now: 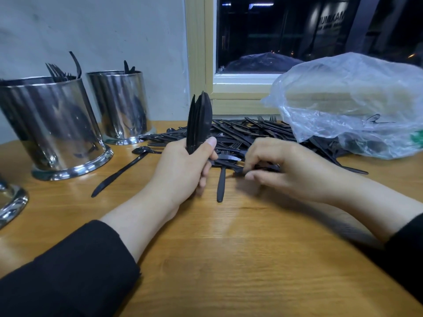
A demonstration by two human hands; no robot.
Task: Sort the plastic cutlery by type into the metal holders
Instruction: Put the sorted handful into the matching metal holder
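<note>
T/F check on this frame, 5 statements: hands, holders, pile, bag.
1. The left hand grips a bundle of knives upright. True.
2. The right hand rests flat and empty on the table. False: its fingers are curled on a black piece at the edge of the cutlery pile.
3. The nearer metal holder has forks sticking out of its top. True.
4. The plastic bag sits left of the holders. False: it lies at the right, over part of the pile.
5. Both holders lie tipped over. False: the nearer one and the farther holder stand upright.
</note>
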